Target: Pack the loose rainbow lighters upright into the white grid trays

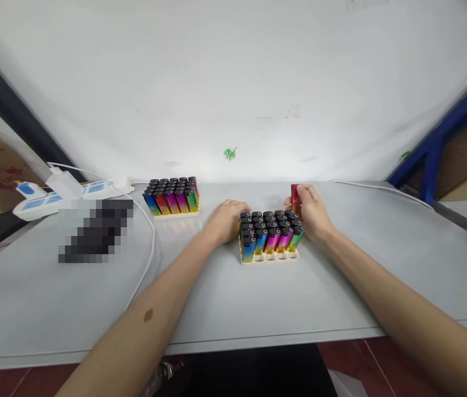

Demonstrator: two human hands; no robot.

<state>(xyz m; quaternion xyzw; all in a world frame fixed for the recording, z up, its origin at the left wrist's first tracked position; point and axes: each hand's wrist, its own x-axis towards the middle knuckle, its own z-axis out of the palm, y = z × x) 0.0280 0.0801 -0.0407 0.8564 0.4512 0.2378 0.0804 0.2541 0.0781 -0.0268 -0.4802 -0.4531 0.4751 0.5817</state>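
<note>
A cream tray [270, 258] holds rows of upright lighters [272, 240] with black tops and shiny blue, pink and green-yellow bodies. Several slots along its front row have no lighter; one blue lighter [248, 251] stands at that row's left end. My left hand [228, 220] is curled against the tray's back left corner, its fingertips partly hidden behind the lighters. Just behind the tray's right back corner, my right hand [311, 208] is closed on a red lighter [295, 197], held upright; its black top is not visible.
A second tray [177, 215] full of similar lighters stands at the back left. Farther left are a white power strip [92, 190] with plugs, a pixelated dark area and a white cable [150, 259] crossing the table. A white wall [233, 88] rises behind the grey table [216, 309].
</note>
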